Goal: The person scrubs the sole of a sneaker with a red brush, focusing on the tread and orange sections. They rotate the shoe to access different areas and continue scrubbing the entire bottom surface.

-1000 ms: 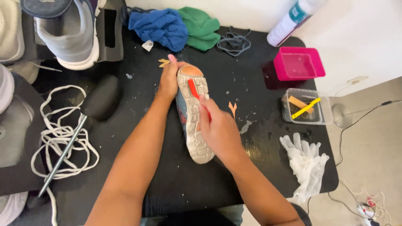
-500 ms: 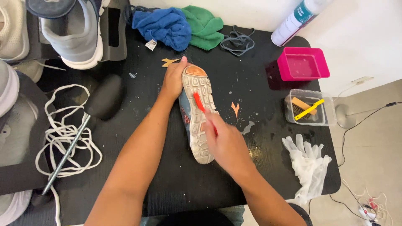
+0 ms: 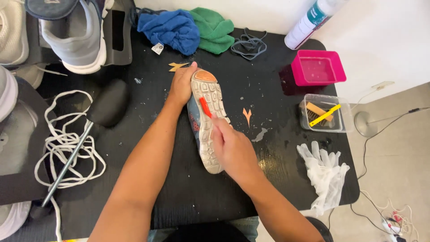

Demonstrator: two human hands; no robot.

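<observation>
On the black table [image 3: 179,197], the left hand [image 3: 181,85] clamps the upturned shoe [image 3: 207,121] steady — sole exposed — while the right hand [image 3: 233,150] grips a red-handled brush [image 3: 205,107] against it.

Both forearms are bare from elbow to wrist, with no sleeves in view; the left hand [image 3: 181,85], above the middle of the frame, wears no glove, ring or watch; the right hand [image 3: 233,150], near the centre, is likewise ungloved and unadorned; blue denim trousers show at the bottom edge.
</observation>
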